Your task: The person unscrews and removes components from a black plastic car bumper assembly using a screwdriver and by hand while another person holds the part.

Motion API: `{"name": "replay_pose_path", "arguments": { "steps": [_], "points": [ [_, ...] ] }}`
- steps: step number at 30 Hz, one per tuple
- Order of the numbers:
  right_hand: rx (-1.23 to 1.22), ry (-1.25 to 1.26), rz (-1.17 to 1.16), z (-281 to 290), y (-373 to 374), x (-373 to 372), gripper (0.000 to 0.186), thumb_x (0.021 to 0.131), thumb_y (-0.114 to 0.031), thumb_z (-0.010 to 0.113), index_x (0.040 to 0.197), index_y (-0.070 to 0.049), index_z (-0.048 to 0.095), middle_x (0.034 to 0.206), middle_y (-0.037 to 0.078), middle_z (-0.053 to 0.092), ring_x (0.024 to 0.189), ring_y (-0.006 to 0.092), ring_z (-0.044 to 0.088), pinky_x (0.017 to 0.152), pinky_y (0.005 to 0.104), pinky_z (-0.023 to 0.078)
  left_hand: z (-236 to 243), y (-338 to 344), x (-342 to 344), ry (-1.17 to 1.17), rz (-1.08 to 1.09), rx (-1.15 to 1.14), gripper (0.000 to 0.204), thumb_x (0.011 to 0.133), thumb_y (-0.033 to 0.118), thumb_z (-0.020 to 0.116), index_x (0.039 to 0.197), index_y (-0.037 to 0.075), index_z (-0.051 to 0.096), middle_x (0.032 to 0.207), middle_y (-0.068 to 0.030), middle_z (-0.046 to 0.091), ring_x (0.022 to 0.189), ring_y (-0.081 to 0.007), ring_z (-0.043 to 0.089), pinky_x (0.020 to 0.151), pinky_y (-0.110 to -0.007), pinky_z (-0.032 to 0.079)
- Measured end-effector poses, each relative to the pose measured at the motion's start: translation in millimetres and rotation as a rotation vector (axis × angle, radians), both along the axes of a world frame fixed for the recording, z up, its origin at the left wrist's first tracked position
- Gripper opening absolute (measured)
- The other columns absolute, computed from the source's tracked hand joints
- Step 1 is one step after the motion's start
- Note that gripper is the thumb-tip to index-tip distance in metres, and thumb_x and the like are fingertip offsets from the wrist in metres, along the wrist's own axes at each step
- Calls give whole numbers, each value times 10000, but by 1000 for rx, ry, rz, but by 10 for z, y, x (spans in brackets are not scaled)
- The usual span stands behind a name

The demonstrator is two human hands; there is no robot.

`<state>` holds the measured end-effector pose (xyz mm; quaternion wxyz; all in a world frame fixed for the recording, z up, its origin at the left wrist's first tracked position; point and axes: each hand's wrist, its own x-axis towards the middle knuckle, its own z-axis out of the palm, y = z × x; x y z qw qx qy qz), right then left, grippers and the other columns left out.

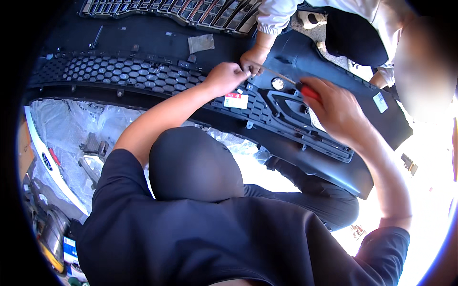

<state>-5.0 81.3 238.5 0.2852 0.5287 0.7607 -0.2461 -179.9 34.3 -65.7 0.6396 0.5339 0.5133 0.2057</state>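
My right hand (331,107) is closed round the red-and-black handle of a screwdriver (310,92), its shaft angled up-left toward my left hand (224,80), whose fingers are pinched near the tip on a large black plastic bumper (114,38); what they hold is hidden. A co-worker's hand (255,55) reaches down beside my left fingers. Below them lie a honeycomb grille section (124,71), a red-and-white label (236,101) and a slotted trim frame (286,109) on the bumper.
A chrome-slatted grille (171,12) lies behind. The co-worker in white sleeves (372,16) is at upper right. Clear plastic wrap (67,121) and a white curved trim (52,167) lie at left. A dark-capped head (195,167) and shoulders fill the lower middle.
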Motion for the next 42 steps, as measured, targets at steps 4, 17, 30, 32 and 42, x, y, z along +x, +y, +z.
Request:
{"name": "replay_pose_path", "arguments": {
  "steps": [4,17,30,32,42],
  "points": [
    [-197,328,-309,-289,-905,489,368,974,-187,638,1297,-74,503,1109,224,680,968,384,706,855,468,564,301,-409,-386,-657,97,-789,84,977,117,618,1040,61,624,880,-7,609,775,-123,559,730,-287,471],
    [-5,557,-935,-1522,-1235,-100,204,912,-186,760,1014,-9,759,831,181,740,763,295,743,750,370,579,460,-620,-402,-910,63,-978,399,1069,53,416,1441,-74,486,1406,-191,575,1311,-277,579,1189,-413,417],
    [301,545,-546,-1877,-1505,-87,231,828,-167,822,1031,-67,778,940,100,689,798,290,706,723,371,574,369,-761,-220,-862,142,-1002,338,1091,88,461,1396,-33,542,1348,-156,600,1226,-253,615,1113,-426,501],
    [336,563,-477,-1891,-1535,-90,234,829,-207,824,1012,-70,774,929,83,678,790,280,708,700,372,570,408,-789,-210,-825,132,-984,335,1086,76,474,1397,-26,544,1331,-148,610,1218,-243,620,1109,-424,505],
    [170,558,-311,-1942,-1602,48,268,803,-276,853,961,-77,768,845,81,726,752,270,732,676,368,593,508,-756,-275,-630,-168,-941,346,1039,119,610,1350,-30,583,1203,-103,677,1081,-173,679,972,-313,559]
  ]
}}
